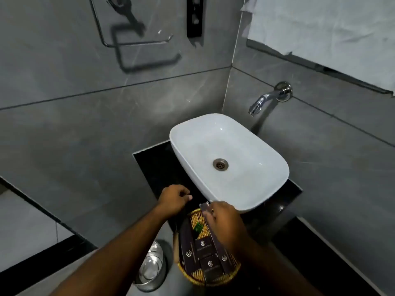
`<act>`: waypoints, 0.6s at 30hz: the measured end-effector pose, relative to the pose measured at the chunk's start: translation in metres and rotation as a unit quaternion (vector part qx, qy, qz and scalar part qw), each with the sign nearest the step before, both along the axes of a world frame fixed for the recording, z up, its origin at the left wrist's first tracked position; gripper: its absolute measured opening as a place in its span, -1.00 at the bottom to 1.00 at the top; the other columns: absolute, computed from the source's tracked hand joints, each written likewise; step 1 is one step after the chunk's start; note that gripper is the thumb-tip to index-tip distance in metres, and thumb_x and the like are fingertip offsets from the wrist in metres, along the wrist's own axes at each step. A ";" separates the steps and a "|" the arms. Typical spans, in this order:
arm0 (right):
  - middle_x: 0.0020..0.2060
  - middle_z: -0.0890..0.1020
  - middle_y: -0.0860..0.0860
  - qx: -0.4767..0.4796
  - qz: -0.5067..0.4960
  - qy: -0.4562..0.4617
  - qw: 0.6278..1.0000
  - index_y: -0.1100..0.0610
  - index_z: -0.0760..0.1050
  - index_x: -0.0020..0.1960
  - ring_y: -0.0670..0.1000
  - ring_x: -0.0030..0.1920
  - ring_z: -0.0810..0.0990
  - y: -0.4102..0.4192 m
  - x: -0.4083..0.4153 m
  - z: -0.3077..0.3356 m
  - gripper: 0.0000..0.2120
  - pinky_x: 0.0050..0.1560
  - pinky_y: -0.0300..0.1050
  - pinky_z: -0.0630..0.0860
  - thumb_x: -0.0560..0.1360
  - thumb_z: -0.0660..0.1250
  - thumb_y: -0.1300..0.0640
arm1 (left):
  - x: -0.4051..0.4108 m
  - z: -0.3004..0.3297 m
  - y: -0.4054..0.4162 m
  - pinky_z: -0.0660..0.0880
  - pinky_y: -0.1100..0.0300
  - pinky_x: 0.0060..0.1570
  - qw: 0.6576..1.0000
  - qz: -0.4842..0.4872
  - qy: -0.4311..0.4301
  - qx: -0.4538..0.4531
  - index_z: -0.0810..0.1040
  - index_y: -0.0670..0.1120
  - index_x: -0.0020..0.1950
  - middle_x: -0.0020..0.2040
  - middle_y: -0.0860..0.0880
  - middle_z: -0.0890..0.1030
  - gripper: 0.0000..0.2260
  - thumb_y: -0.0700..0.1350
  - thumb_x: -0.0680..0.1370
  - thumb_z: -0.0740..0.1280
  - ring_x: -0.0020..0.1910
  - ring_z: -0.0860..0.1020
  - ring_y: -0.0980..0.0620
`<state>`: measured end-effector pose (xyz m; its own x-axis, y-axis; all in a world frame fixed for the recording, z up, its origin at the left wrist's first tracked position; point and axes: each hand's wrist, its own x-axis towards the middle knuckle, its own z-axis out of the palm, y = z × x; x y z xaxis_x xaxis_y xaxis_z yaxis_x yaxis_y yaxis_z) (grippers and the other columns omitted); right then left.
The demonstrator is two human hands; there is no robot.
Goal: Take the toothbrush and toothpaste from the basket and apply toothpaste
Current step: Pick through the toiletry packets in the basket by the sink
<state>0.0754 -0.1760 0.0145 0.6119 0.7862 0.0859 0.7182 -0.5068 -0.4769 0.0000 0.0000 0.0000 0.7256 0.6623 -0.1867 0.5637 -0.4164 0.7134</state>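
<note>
Over the basket point(210, 246), my right hand point(224, 221) pinches one end of a long dark box point(213, 233); the rest of that box slopes down across the basket. My left hand point(174, 199) is just beside it, loosely curled and holding nothing. More dark boxes point(205, 246) lie in the basket with pale logos, but the words are too blurry to read. I cannot tell which box has the toothbrush or toothpaste. A little green packet point(198, 227) sits between them. Behind is the white sink point(229, 161), near a shiny tap point(264, 101).
</note>
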 end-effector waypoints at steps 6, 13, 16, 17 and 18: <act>-0.07 0.68 0.04 -0.160 -0.017 -0.024 0.987 0.09 0.53 0.00 0.07 -0.02 0.63 -0.013 -0.006 -0.033 -0.65 0.13 0.01 0.43 0.46 0.28 -0.18 | 0.014 -0.004 -0.017 0.45 0.24 -0.01 0.999 -0.023 0.023 -0.011 0.69 -0.09 -0.06 -0.01 -0.05 0.72 -0.87 -0.08 0.47 0.40 0.02 0.63 0.00; -0.14 0.69 0.07 -0.158 -0.052 0.033 0.985 0.12 0.57 -0.09 0.10 -0.09 0.63 -0.006 0.000 -0.036 -0.71 0.03 -0.04 0.45 0.43 0.31 -0.11 | 0.017 -0.005 -0.024 0.50 0.19 -0.08 0.999 -0.022 0.027 -0.025 0.68 -0.05 -0.11 -0.10 -0.03 0.72 -0.89 -0.05 0.48 0.38 -0.09 0.63 0.05; -0.23 0.68 0.05 -0.112 -0.042 0.031 0.992 0.09 0.53 -0.18 0.13 -0.17 0.64 -0.007 -0.001 -0.027 -0.71 -0.04 -0.03 0.48 0.37 0.29 -0.14 | 0.015 0.000 -0.026 0.52 0.22 -0.13 0.999 0.002 0.010 -0.037 0.68 -0.04 -0.15 -0.17 0.00 0.72 -0.84 0.02 0.46 0.40 -0.16 0.63 0.10; -0.26 0.67 0.05 -0.092 -0.036 0.029 0.995 0.08 0.51 -0.20 0.13 -0.20 0.64 -0.008 -0.002 -0.025 -0.71 -0.07 -0.03 0.50 0.36 0.27 -0.16 | 0.015 0.002 -0.026 0.52 0.24 -0.18 0.999 0.013 0.000 -0.045 0.68 -0.04 -0.19 -0.22 0.02 0.71 -0.82 0.05 0.45 0.41 -0.21 0.63 0.14; -0.27 0.65 0.03 -0.074 -0.030 0.033 0.996 0.07 0.48 -0.21 0.12 -0.23 0.63 -0.008 -0.003 -0.022 -0.70 -0.12 -0.04 0.55 0.35 0.25 -0.17 | 0.015 0.006 -0.027 0.50 0.28 -0.25 0.998 0.024 -0.009 -0.059 0.68 -0.04 -0.25 -0.29 0.05 0.69 -0.81 0.06 0.44 0.42 -0.29 0.61 0.19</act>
